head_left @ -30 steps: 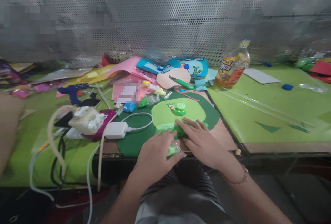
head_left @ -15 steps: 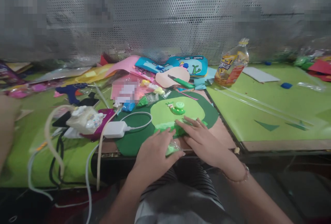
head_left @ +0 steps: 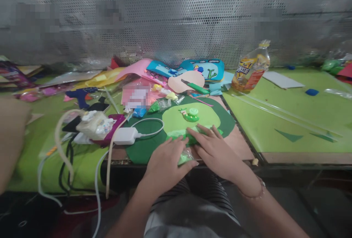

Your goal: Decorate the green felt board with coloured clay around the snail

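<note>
My left hand and my right hand lie side by side at the near table edge, palms down, fingers pressed onto a lump of green clay. A small clear bag of light green clay shows under my left fingers. Both hands rest on a dark green foam sheet with a light green shape on top. A small green clay figure sits just beyond my fingertips.
A white charger with cable, a small bag and a blue glue gun lie to the left. Coloured foam sheets, a green cutter and a drink bottle stand behind. Another person's arm is at far left.
Both hands stay pressed on the green clay with only slight finger shifts; the view has drifted a little to the left.
</note>
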